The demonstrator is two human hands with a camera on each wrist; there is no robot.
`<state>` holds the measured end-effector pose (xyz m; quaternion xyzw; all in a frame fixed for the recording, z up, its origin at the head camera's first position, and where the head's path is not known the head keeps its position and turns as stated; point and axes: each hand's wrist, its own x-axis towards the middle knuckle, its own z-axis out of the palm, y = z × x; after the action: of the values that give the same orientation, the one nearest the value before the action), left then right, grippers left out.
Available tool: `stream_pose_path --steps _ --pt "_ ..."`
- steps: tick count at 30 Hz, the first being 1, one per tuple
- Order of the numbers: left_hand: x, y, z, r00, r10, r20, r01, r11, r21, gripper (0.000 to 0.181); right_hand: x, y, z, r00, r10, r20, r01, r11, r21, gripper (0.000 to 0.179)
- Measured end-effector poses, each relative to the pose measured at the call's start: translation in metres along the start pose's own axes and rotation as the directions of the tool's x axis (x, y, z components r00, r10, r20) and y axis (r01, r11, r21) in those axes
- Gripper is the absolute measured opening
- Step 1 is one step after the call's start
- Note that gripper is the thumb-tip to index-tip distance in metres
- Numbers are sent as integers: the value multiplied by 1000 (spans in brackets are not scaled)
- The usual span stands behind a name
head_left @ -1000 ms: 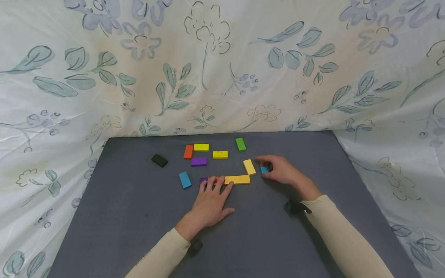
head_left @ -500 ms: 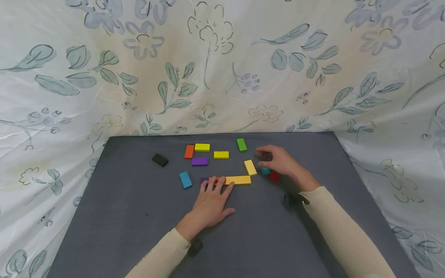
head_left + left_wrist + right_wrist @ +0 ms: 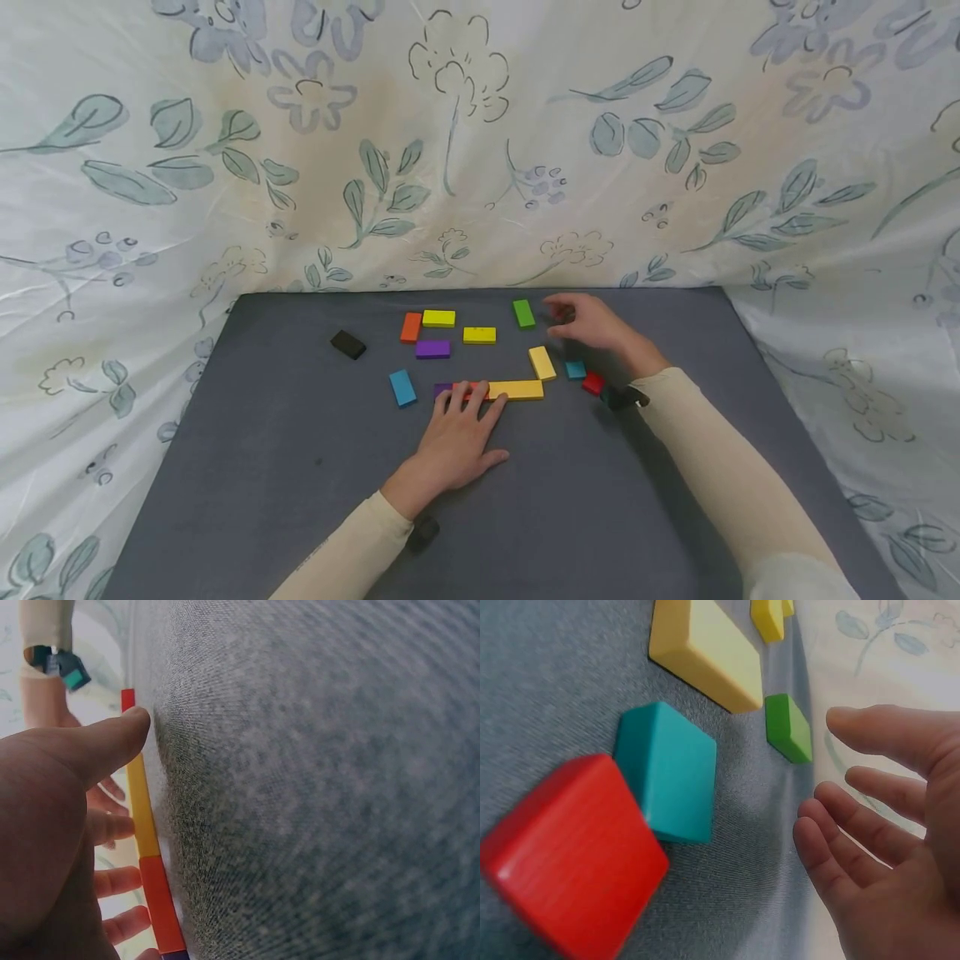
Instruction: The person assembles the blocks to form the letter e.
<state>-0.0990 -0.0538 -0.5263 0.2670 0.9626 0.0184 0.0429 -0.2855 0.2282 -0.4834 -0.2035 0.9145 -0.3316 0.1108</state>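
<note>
My left hand [image 3: 459, 446] lies with spread fingers along a row of wooden blocks. The row runs from a purple block [image 3: 441, 390] through a red block [image 3: 160, 900] to a yellow-orange block [image 3: 522, 390]; the fingers partly cover it. My right hand [image 3: 592, 321] holds nothing, fingers and thumb loosely apart, just right of a green block [image 3: 523, 313]. Below that hand, a teal block [image 3: 679, 776] and a red block [image 3: 577, 855] sit side by side. A pale yellow block [image 3: 542, 363] stands at a slant by the row's right end.
Left of the row are a blue block [image 3: 402, 388] and a black block [image 3: 348, 344]. Behind it lie an orange-red block [image 3: 411, 327], two yellow ones and a purple block [image 3: 432, 349]. A floral cloth [image 3: 480, 208] hangs along the grey table's back edge.
My right hand has let go of the teal block and moved away from it, back toward the green block. The red block beneath has come into view. My left hand stays on the row.
</note>
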Motion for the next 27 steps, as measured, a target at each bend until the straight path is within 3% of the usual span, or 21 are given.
stream_pose_path --steps 17,27 --pt "-1 -1 0 1000 6 -2 -6 1000 -17 85 33 3 15 999 33 5 -33 999 -5 63" --pt "-2 -1 -3 1000 6 -13 -6 1000 -2 85 42 2 22 999 43 -14 -44 999 -14 61"
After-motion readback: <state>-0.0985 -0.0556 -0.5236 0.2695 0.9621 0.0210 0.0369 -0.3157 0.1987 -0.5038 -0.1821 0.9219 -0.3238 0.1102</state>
